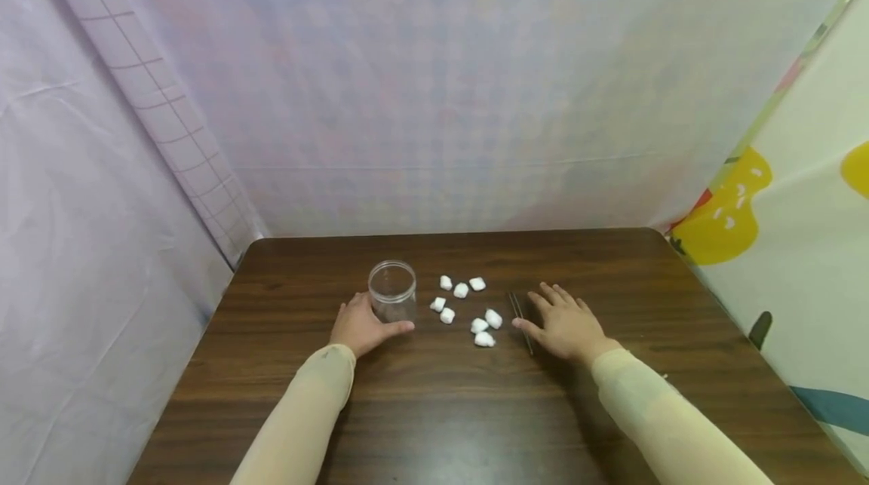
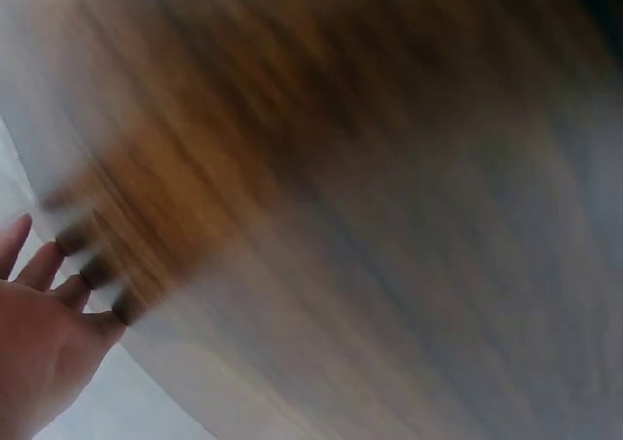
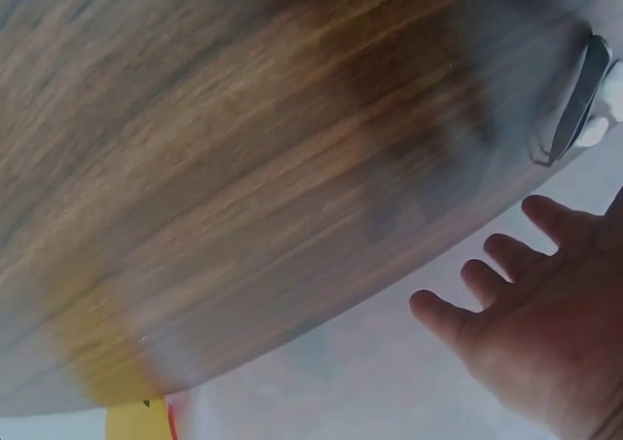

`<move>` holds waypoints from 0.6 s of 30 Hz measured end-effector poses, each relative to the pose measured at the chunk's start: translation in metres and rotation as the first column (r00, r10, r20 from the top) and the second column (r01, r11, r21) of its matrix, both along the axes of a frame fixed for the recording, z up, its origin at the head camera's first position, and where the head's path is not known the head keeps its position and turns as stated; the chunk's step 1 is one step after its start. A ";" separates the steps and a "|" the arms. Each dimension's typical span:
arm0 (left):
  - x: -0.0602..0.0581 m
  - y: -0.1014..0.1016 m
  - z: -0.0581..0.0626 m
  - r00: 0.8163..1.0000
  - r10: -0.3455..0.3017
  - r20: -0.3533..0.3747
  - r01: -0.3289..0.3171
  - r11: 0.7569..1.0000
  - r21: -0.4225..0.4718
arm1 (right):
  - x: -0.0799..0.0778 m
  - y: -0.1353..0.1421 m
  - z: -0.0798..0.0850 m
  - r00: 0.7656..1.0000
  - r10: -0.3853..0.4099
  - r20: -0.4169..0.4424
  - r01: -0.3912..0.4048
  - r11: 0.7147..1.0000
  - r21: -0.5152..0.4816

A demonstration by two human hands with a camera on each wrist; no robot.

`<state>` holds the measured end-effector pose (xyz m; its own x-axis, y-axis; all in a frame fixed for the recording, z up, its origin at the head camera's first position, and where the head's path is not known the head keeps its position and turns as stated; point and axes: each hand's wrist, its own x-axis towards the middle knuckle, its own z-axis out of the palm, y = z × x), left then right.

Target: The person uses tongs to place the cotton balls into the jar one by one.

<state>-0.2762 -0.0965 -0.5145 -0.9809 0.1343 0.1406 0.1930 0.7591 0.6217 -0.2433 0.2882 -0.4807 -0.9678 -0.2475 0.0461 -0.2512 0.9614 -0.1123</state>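
A clear, lidless jar (image 1: 394,281) stands upright on the brown wooden table. My left hand (image 1: 360,325) is at its left side, with the thumb stretched across in front of its base. In the left wrist view the left hand (image 2: 49,328) has its fingers spread, and the jar is out of sight there. My right hand (image 1: 563,323) reaches over the table with fingers spread. Its thumb overlaps a pair of metal tweezers (image 1: 514,307) lying on the table; the right wrist view shows the tweezers (image 3: 582,99) beyond the fingertips of the right hand (image 3: 535,313).
Several white cotton balls (image 1: 461,290) lie loosely between the jar and the tweezers, some nearer the front (image 1: 484,339). White cloth (image 1: 475,93) hangs behind the table's back edge. A patterned sheet (image 1: 801,281) hangs along the right side.
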 end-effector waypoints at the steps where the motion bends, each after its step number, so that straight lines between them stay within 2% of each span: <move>1: 0.000 0.000 0.000 1.000 0.000 -0.003 0.000 1.000 0.001 | 0.000 -0.001 -0.001 1.000 0.004 -0.012 -0.004 1.000 0.001; 5: 0.001 0.000 0.002 1.000 0.002 -0.001 -0.002 1.000 0.002 | -0.003 -0.006 -0.006 0.997 0.006 -0.080 -0.005 1.000 0.022; 8: 0.001 0.000 0.002 1.000 0.002 0.000 -0.002 1.000 -0.004 | -0.006 -0.010 -0.008 0.994 -0.023 -0.109 0.027 0.999 0.035; 14: 0.001 -0.001 0.002 1.000 -0.001 -0.004 0.001 1.000 -0.016 | -0.010 -0.018 -0.005 0.993 -0.106 -0.051 0.106 0.994 -0.003; 18: 0.000 -0.001 0.001 1.000 0.003 0.001 -0.003 1.000 -0.011 | -0.013 -0.021 -0.006 0.992 -0.125 -0.018 0.125 0.992 -0.010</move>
<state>-0.2764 -0.0972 -0.5137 -0.9814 0.1331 0.1384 0.1905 0.7663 0.6136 -0.2565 0.2667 -0.4871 -0.9900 -0.1242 0.0664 -0.1313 0.9844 -0.1174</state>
